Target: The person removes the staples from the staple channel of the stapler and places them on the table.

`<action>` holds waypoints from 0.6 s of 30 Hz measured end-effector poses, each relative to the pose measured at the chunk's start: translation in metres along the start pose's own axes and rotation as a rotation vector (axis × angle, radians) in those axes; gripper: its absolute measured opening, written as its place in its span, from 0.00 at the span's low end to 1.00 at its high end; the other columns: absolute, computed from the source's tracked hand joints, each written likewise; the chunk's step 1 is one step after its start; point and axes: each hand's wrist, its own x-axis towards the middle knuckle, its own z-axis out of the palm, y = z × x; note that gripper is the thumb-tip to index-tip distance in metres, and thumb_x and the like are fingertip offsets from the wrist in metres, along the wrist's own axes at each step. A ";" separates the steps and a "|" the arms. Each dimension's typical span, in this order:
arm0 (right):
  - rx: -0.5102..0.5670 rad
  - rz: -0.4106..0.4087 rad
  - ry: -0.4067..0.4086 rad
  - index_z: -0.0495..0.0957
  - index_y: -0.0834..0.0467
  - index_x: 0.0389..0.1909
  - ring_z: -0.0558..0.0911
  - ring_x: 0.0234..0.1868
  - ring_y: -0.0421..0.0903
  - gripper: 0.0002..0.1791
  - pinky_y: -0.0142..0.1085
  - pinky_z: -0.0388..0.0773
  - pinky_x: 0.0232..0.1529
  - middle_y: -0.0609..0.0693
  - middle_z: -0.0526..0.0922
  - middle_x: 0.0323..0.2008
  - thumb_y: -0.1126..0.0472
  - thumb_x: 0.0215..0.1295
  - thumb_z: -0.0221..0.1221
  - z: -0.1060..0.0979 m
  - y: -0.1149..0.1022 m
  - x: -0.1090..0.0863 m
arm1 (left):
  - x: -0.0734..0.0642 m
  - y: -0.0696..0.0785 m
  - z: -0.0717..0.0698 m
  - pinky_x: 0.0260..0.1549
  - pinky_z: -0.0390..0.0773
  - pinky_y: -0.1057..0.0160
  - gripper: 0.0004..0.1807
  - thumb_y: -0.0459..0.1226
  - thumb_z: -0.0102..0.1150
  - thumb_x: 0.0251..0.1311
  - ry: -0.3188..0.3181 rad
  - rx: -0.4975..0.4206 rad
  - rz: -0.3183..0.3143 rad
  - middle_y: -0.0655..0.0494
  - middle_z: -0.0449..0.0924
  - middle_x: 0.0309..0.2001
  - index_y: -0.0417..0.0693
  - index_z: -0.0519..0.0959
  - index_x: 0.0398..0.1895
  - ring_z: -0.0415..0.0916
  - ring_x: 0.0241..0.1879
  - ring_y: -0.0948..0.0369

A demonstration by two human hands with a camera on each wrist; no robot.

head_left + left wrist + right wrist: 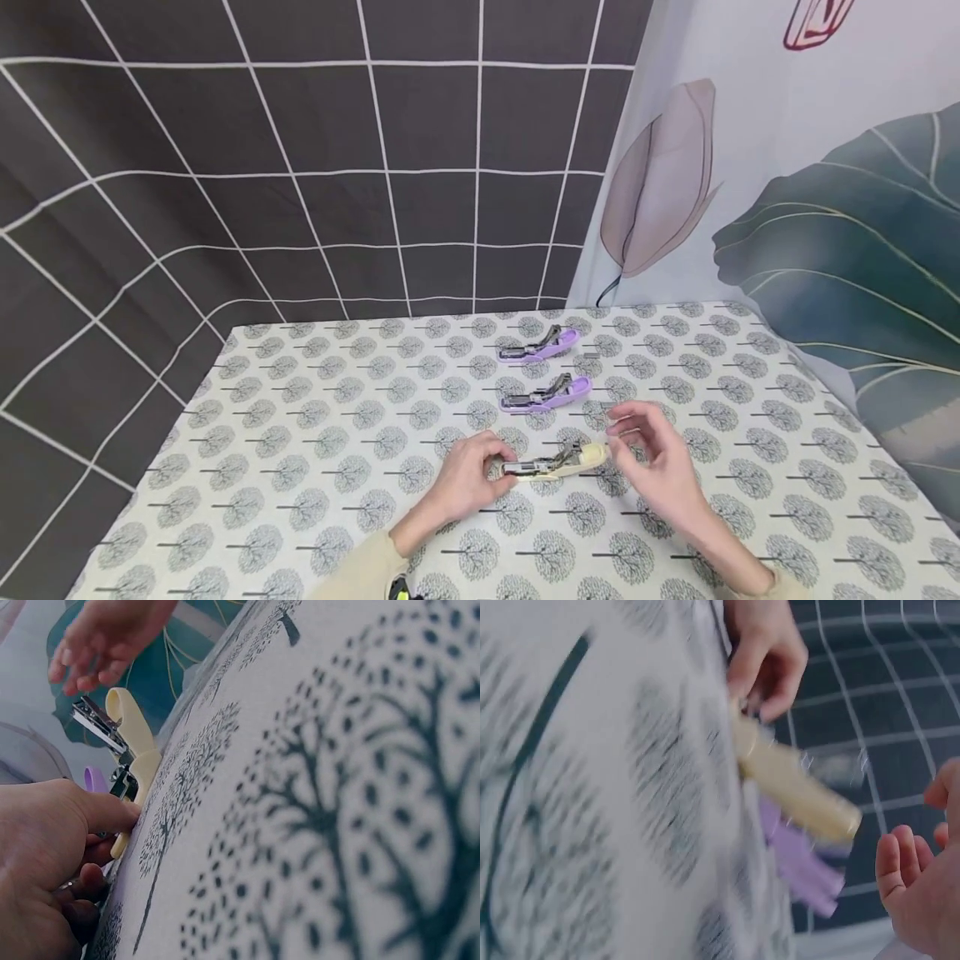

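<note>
A cream-yellow stapler (595,454) lies unfolded on the tablecloth, its metal staple channel and spring parts exposed. My left hand (471,475) pinches the stapler's left end between thumb and fingers; the left wrist view shows the thumb (112,814) pressed along that end. Just off the other end, my right hand (658,457) hovers with loosely bent fingers. In the right wrist view a gap separates that hand (922,877) from the stapler (799,787), and nothing is in it.
Two purple staplers, a nearer one (579,388) and a farther one (567,338), lie unfolded beyond the yellow one. A small grey strip (592,356) sits beside the farther one. Dark gridded cloth (420,208) hangs behind the tree-print tablecloth (300,467).
</note>
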 end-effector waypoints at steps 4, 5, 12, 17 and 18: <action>-0.032 -0.037 -0.017 0.76 0.72 0.46 0.81 0.30 0.44 0.19 0.26 0.78 0.30 0.56 0.82 0.34 0.85 0.53 0.58 0.019 -0.015 0.001 | 0.001 0.000 -0.001 0.32 0.64 0.67 0.12 0.33 0.76 0.47 -0.004 0.001 0.000 0.68 0.72 0.26 0.52 0.85 0.36 0.60 0.21 0.72; -0.049 -0.013 -0.037 0.77 0.71 0.44 0.81 0.28 0.43 0.17 0.27 0.78 0.28 0.55 0.82 0.32 0.84 0.53 0.59 0.025 -0.018 -0.001 | 0.002 0.000 -0.001 0.32 0.64 0.67 0.12 0.34 0.76 0.47 -0.005 0.002 0.000 0.67 0.72 0.26 0.51 0.85 0.36 0.60 0.21 0.72; -0.132 0.309 -0.174 0.81 0.68 0.41 0.79 0.18 0.40 0.08 0.32 0.75 0.14 0.51 0.84 0.27 0.74 0.60 0.63 0.062 -0.026 -0.011 | 0.001 0.001 -0.002 0.31 0.63 0.68 0.12 0.33 0.77 0.46 0.008 0.018 0.011 0.66 0.71 0.25 0.52 0.85 0.35 0.59 0.21 0.72; -0.130 0.430 -0.208 0.80 0.70 0.42 0.77 0.13 0.43 0.08 0.33 0.72 0.10 0.53 0.82 0.25 0.75 0.62 0.62 0.076 -0.021 -0.012 | 0.001 0.001 -0.002 0.33 0.64 0.67 0.12 0.34 0.77 0.47 0.002 0.022 0.026 0.67 0.71 0.26 0.51 0.84 0.35 0.59 0.21 0.72; -0.129 0.440 -0.210 0.80 0.71 0.42 0.76 0.12 0.42 0.08 0.33 0.72 0.10 0.52 0.82 0.25 0.75 0.62 0.61 0.078 -0.020 -0.012 | 0.001 0.000 -0.003 0.33 0.64 0.67 0.12 0.33 0.77 0.47 0.003 0.025 0.029 0.67 0.71 0.25 0.51 0.84 0.35 0.59 0.21 0.72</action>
